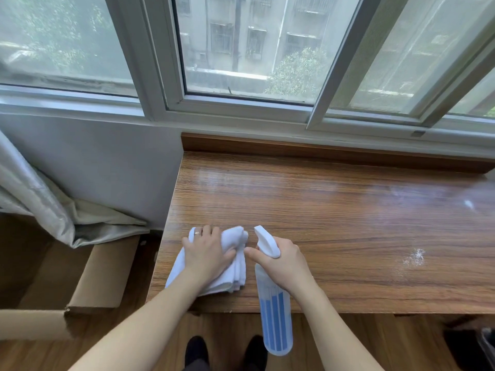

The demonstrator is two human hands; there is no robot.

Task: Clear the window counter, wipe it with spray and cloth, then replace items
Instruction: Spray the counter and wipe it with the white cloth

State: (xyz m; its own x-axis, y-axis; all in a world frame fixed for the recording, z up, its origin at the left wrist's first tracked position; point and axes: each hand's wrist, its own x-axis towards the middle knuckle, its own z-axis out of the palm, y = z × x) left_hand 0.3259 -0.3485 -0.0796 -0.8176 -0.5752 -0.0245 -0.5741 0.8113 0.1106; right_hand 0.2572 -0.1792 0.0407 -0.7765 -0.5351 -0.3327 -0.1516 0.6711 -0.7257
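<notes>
The wooden window counter (pixel 334 210) fills the middle and right of the head view, with nothing standing on it. A folded white cloth (pixel 235 274) lies at its front left corner. My left hand (pixel 206 253) rests on top of the cloth, fingers curled into the fabric. My right hand (pixel 284 261) grips the neck of a clear spray bottle (pixel 276 317) with blue liquid. The bottle's white nozzle points away from me over the counter, and its body hangs past the front edge. A patch of white spray droplets (pixel 413 257) sits on the wood at the right.
An open cardboard box (pixel 99 279) stands on the floor left of the counter, below a grey curtain (pixel 40 199). Sliding windows (pixel 241 49) run along the back behind a raised wooden lip. My shoes (pixel 225 349) show below the counter's front edge. A dark object (pixel 482 344) sits at the lower right.
</notes>
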